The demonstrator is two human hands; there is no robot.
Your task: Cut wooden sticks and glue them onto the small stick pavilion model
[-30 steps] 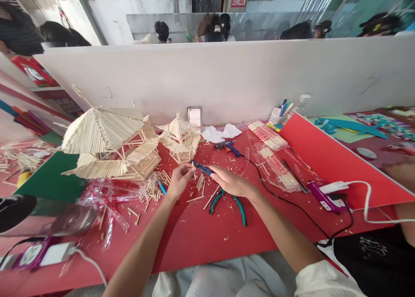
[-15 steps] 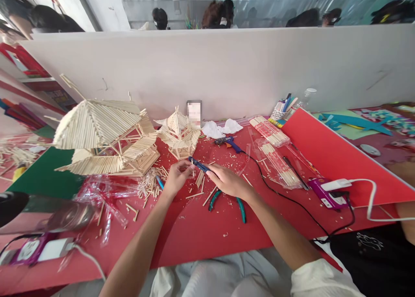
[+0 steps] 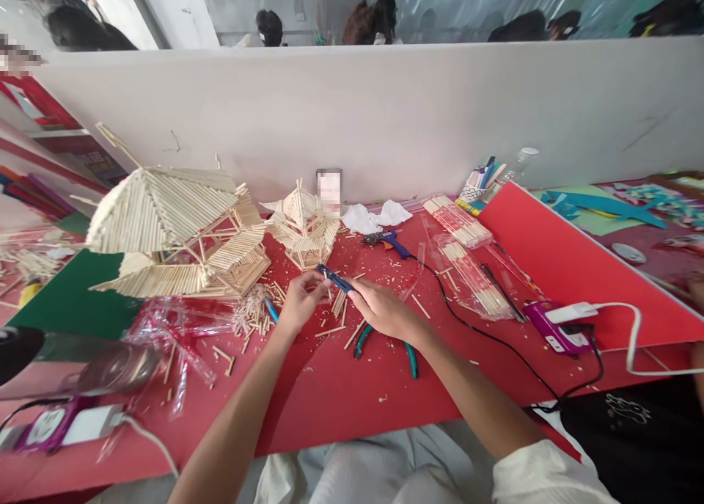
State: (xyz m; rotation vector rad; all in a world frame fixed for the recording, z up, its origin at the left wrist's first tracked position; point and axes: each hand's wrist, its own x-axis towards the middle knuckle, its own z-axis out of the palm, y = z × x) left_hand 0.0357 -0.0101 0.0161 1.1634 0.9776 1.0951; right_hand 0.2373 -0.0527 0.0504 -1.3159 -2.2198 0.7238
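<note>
My left hand (image 3: 301, 298) is closed, pinching a short wooden stick (image 3: 328, 293) upright between thumb and fingers. My right hand (image 3: 379, 304) grips a dark blue utility knife (image 3: 335, 278), whose front end lies across the top of the stick. Under my right wrist lie pliers with teal handles (image 3: 411, 360), partly covered by the hand. Cut stick pieces (image 3: 330, 332) and shavings are scattered around both hands. Just beyond them stands a small pavilion model (image 3: 309, 232) made of sticks. To its left is a larger stick pavilion (image 3: 165, 214).
A blue glue gun (image 3: 391, 243) with a black cable rests behind my right hand. Packs of sticks (image 3: 473, 276) lie to the right, near a leaning red board (image 3: 583, 276) and a purple power socket (image 3: 556, 331). Plastic wrappers (image 3: 176, 335) and a clear bottle (image 3: 110, 364) are at left.
The front end of the utility knife has shifted slightly up and left over the stick. My hands otherwise stay in nearly the same place.
</note>
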